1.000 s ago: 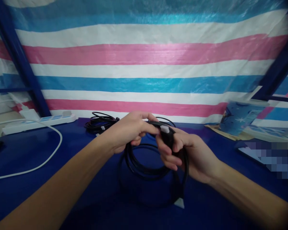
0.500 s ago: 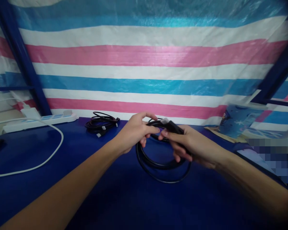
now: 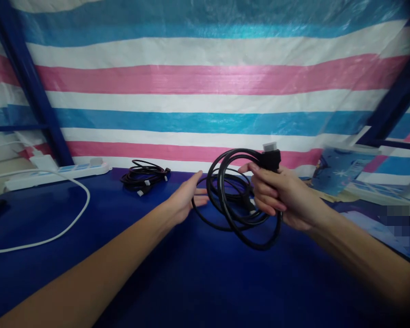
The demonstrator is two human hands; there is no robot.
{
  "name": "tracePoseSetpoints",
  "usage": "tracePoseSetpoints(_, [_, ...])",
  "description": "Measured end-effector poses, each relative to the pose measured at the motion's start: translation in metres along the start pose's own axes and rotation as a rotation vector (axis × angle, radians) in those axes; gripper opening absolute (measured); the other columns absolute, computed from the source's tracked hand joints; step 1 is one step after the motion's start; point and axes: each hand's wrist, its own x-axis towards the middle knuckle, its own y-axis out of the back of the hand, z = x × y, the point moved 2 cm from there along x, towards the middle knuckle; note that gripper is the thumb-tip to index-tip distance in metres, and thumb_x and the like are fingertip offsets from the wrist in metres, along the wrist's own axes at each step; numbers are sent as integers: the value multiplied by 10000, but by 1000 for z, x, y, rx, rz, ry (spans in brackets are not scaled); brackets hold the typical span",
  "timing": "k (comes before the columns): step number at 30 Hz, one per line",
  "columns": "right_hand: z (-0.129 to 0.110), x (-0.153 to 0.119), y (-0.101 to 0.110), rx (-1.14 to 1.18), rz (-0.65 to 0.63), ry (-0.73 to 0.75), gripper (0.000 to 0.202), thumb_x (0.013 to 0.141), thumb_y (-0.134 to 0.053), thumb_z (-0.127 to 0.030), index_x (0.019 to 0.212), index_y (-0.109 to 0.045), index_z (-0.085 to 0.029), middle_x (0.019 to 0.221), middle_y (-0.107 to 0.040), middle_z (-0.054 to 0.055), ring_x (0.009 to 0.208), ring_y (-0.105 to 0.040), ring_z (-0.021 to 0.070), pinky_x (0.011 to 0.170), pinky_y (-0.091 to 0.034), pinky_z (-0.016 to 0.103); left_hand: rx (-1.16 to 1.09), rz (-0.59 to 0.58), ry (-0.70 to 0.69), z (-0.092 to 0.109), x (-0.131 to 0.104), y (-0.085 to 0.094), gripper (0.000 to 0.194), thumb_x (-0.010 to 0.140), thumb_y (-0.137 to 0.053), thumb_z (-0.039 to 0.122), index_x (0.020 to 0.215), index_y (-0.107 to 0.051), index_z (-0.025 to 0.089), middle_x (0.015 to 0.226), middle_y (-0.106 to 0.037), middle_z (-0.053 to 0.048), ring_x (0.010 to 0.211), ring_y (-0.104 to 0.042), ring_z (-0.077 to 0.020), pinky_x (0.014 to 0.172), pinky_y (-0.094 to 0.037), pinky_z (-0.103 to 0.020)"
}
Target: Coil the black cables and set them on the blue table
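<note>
My right hand [image 3: 273, 189] is closed around a coiled black cable [image 3: 222, 193] and holds it above the table. Its broad black plug with a pale grey end sticks up above my thumb. The loops hang to the left of the fingers. My left hand [image 3: 188, 198] is open at the left side of the loops, fingers stretched out and thumb up, holding nothing. Some fingertips are close to the thinner loop; whether they touch it I cannot tell. Behind the held coil, another black cable coil [image 3: 237, 184] lies on the table, partly hidden.
On the blue table [image 3: 205, 282], a coil of black cables [image 3: 145, 175] with several plugs lies back left. A white power strip [image 3: 64, 173] and white cord [image 3: 85, 205] are further left. A blue patterned bag [image 3: 340, 171] stands back right. Striped sheeting [image 3: 205, 82] hangs behind.
My left hand has let go of the coil, opened and moved slightly left and down. My right hand has moved up and right, turning the coil so its loops face me and its plug points up.
</note>
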Motion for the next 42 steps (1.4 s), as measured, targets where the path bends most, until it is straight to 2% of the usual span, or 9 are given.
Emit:
tracePoseSetpoints(5, [14,10,13,-334,281,93,182,820,-631,-343,771,-628,-168,375,-386,-75,286,-372,85,337,-371,240,-227,-334,-45,6,-24,-36,551,891,-287,592,886,-581,126,670,-647,-90,600,-624,-162,635,-497,-289])
tracePoseSetpoints(10, [13,10,18,-540,378,258,229,771,-662,-227,571,-553,-195,376,-465,-31,317,-414,107,327,-257,244,-2,-485,-133,8,-40,-46,200,771,-660,310,720,-539,158,427,-399,84,380,-420,-50,559,-449,-217])
tracePoseSetpoints(15, [19,3,-5,-99,86,111,103,778,-665,-271,769,-604,-188,451,-469,-65,390,-478,108,475,-433,265,-147,-103,-228,20,-32,-33,441,822,-599,361,534,-313,187,409,-207,100,319,-189,-22,333,-187,-183])
tracePoseSetpoints(19, [20,-9,-36,290,-28,47,66,795,-639,-218,840,-618,-175,605,-567,-23,698,-617,133,742,-494,264,-384,92,-309,33,-29,-27,554,830,-554,493,524,-201,195,428,-176,88,336,-211,-28,338,-230,-182])
tracePoseSetpoints(26, [4,-7,-18,162,-7,-2,38,840,-599,-246,871,-598,-223,390,-207,-133,319,-131,45,379,-352,188,-226,-398,-108,27,-48,-44,436,838,-544,238,477,-310,169,414,-283,73,303,-239,-17,362,-272,-192])
tracePoseSetpoints(30, [1,3,14,-76,-185,-127,141,817,-605,-291,716,-575,-198,411,-217,-113,352,-155,52,376,-325,202,-57,-739,-60,28,-59,-44,105,757,-632,243,718,-574,164,476,-408,65,365,-312,-32,404,-273,-199])
tracePoseSetpoints(35, [0,13,37,-440,-99,45,66,736,-550,-234,765,-568,-178,456,-422,-62,372,-349,84,389,-302,213,165,-958,10,21,-62,-50,601,543,-798,190,1092,-555,209,942,-627,-25,818,-583,-142,708,-441,-264])
tracePoseSetpoints(39, [-8,10,30,-935,38,343,261,656,-454,-83,888,-535,-171,574,-553,-23,486,-463,119,478,-321,227,279,-726,6,11,-61,-62,286,772,-624,420,766,-564,140,668,-589,-13,689,-562,-117,701,-429,-259])
tracePoseSetpoints(42, [-11,1,13,-1302,30,476,384,589,-447,-46,950,-538,-141,603,-592,7,519,-486,145,514,-308,250,341,-522,-7,7,-59,-66,350,817,-579,398,604,-420,170,457,-380,78,426,-390,-48,537,-381,-218])
